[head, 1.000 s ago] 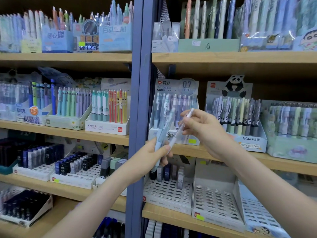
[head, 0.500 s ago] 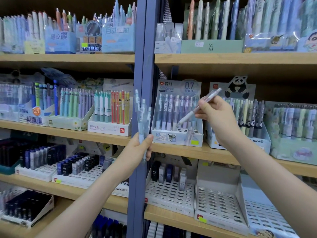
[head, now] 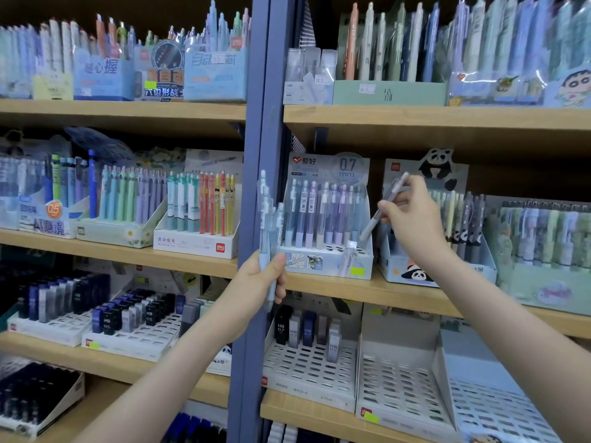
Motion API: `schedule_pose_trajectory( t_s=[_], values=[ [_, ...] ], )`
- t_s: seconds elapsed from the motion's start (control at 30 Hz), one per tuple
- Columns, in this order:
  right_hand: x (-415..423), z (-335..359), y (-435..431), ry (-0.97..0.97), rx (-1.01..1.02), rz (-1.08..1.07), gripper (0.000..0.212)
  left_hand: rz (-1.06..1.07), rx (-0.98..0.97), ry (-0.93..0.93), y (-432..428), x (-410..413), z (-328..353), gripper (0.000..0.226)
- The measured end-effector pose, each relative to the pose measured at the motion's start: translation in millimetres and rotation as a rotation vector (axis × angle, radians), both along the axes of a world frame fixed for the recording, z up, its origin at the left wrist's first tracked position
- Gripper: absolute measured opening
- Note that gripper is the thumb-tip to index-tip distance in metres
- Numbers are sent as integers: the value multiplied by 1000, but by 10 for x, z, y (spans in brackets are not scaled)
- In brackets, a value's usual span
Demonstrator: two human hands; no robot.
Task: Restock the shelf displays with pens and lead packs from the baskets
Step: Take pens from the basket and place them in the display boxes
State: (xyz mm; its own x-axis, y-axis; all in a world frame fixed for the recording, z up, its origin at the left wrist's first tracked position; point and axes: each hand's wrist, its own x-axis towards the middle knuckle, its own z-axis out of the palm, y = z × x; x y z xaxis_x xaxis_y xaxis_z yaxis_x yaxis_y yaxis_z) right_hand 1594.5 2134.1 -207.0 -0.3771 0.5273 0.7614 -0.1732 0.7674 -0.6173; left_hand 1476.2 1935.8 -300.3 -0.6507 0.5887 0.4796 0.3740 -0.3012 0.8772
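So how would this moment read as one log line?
left hand: grips pen bundle | right hand: pinches single pen, tip toward 0.7 display box

Pen display box (head: 323,262) on the middle shelf (head: 351,294), panda box (head: 395,266) just right, lead-pack tray (head: 307,369) directly below

We count two hands. Our left hand (head: 260,281) at seven o'clock holds three pens (head: 263,219), as far as we can tell through the blur. Our right hand (head: 412,220) at three o'clock holds one pen (head: 370,226). At six o'clock five lead packs (head: 307,327) stand in one white tray (head: 307,369). Two more trays (head: 396,388) sit at five o'clock. One blue post (head: 265,91) runs up at eleven o'clock.
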Motion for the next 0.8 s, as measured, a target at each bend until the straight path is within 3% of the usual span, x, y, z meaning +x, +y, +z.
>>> schedule_pose_trajectory(
  t_s=[0.13,0.23,0.43,0.8],
  values=[
    [-100,-6,28,-31,142,-23,52,-9,7,3,63,-24,-34,34],
    [-162,9,30,-48,238,-31,58,-20,0,7,87,-35,-37,38],
    [-237,32,65,-15,304,-57,55,-34,18,10,120,-41,-20,38],
    [-427,42,165,-236,364,-159,56,-55,31,17,139,-93,-63,39]
  ],
)
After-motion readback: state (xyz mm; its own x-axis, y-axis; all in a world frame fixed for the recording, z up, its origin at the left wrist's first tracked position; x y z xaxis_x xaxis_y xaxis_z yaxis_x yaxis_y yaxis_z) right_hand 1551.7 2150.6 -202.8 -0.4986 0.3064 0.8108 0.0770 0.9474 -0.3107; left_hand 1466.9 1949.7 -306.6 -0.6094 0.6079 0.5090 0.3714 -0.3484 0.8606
